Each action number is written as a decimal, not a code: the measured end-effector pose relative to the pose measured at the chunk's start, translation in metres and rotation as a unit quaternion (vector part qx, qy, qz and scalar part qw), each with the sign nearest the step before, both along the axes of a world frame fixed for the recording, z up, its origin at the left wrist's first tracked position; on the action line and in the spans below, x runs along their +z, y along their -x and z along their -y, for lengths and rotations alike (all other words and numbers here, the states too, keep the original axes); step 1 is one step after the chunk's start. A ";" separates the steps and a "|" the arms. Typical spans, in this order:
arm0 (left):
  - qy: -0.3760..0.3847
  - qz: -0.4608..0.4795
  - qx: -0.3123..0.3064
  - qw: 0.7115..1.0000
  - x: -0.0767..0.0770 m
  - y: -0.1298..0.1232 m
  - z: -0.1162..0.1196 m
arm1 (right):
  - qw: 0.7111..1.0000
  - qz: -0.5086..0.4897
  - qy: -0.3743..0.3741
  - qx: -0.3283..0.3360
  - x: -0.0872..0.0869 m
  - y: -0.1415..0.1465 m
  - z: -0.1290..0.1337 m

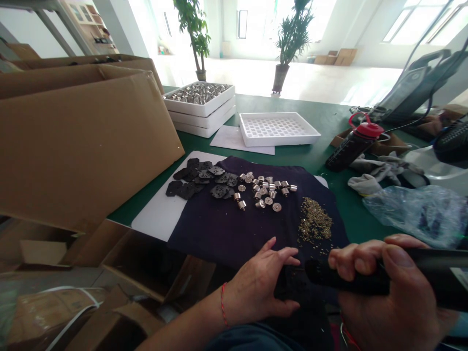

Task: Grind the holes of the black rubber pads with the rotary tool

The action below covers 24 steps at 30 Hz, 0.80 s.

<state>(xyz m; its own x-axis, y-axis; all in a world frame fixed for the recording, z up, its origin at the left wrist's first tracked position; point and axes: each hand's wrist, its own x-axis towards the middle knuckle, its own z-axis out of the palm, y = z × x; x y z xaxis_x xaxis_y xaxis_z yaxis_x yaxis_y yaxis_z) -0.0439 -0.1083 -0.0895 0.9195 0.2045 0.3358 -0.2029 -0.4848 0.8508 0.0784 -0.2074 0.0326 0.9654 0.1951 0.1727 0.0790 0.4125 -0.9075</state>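
My right hand is wrapped around a black cylindrical power tool that looks like an electric screwdriver, its front end pointing left. Just left of that end, my left hand curves at the cloth's near edge, thumb and fingers around a dark shape that blends into the background. Small brass-coloured screws lie in a pile beyond the tool. Several silver cylindrical motors are scattered mid-cloth, with thin black plates heaped to their left.
The dark cloth covers part of a white board on a green table. Behind stand stacked white trays holding motors and a gridded tray. A cardboard box rises left; a bottle, gloves and plastic bag lie right.
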 end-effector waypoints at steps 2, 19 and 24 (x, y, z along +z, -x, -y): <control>0.000 -0.004 0.000 1.000 0.000 0.000 0.000 | 1.000 0.000 0.001 -0.002 0.000 0.000 0.000; -0.005 -0.022 0.001 1.000 0.002 0.000 0.000 | 0.998 0.064 -0.008 0.022 0.002 0.008 -0.001; -0.008 -0.002 0.005 1.000 0.001 -0.001 0.000 | 0.995 0.080 -0.015 0.052 0.000 0.007 0.000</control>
